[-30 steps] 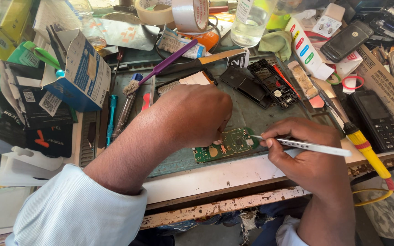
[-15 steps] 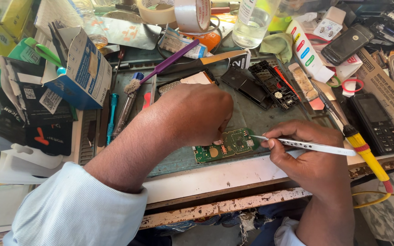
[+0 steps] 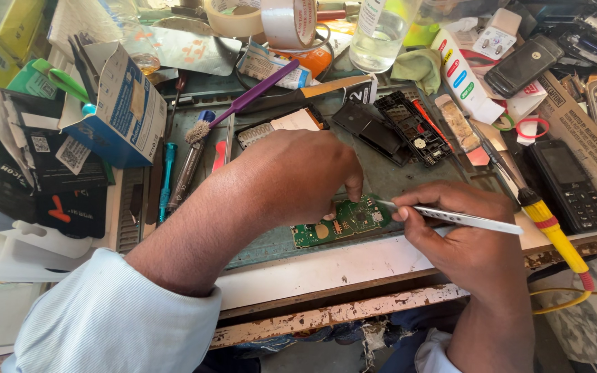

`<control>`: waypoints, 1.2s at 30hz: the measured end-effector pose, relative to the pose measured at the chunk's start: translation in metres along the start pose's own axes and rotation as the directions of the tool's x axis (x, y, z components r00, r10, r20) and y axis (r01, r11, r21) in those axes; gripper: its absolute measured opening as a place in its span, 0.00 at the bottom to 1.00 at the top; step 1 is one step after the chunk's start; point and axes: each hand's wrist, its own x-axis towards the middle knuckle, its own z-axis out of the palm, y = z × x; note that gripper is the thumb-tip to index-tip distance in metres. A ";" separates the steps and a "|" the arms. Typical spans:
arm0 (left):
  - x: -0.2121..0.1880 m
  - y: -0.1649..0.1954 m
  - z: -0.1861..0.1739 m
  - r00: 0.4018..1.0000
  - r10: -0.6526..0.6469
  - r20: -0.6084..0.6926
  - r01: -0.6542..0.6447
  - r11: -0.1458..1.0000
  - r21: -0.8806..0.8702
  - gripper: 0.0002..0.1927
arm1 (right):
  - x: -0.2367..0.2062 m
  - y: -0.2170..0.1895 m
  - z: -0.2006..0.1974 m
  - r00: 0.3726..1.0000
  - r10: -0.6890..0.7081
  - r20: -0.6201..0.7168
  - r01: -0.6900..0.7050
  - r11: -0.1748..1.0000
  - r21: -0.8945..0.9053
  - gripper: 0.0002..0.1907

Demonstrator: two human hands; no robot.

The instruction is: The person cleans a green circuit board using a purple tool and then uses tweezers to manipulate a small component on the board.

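Cluttered workbench [image 3: 381,259]: left hand [image 3: 298,176] pinches the green circuit board [image 3: 343,221] flat to steady it, while right hand [image 3: 461,231] grips metal tweezers [image 3: 461,219] pencil-like, tips on the board.

left hand [image 3: 298,176] pins circuit board [image 3: 343,222] | right hand [image 3: 461,231] grips tweezers [image 3: 461,219]

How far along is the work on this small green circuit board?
Done: the black phone shell lies opened and apart from the small green circuit board. In hand: the left hand presses that board to the mat while the right hand works the slim silver tweezers at its edge. Left: the board is still outside the shell.
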 end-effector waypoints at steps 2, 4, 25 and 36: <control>-0.001 0.000 0.000 1.000 -0.007 -0.004 0.007 1.000 0.002 0.19 | 0.000 0.000 0.001 1.000 -0.028 -0.009 0.028 1.000 -0.001 0.08; -0.001 0.001 -0.001 1.000 -0.014 -0.001 0.014 1.000 0.002 0.20 | -0.001 0.001 0.000 1.000 -0.031 0.000 0.031 1.000 0.001 0.08; -0.001 -0.006 0.004 1.000 0.010 -0.024 -0.010 1.000 -0.002 0.21 | 0.002 -0.005 0.005 0.999 -0.048 -0.019 0.048 0.999 0.000 0.08; -0.002 -0.003 0.002 1.000 -0.026 0.012 0.026 1.000 0.009 0.21 | 0.002 -0.007 0.005 0.999 -0.046 -0.027 0.046 0.999 -0.006 0.08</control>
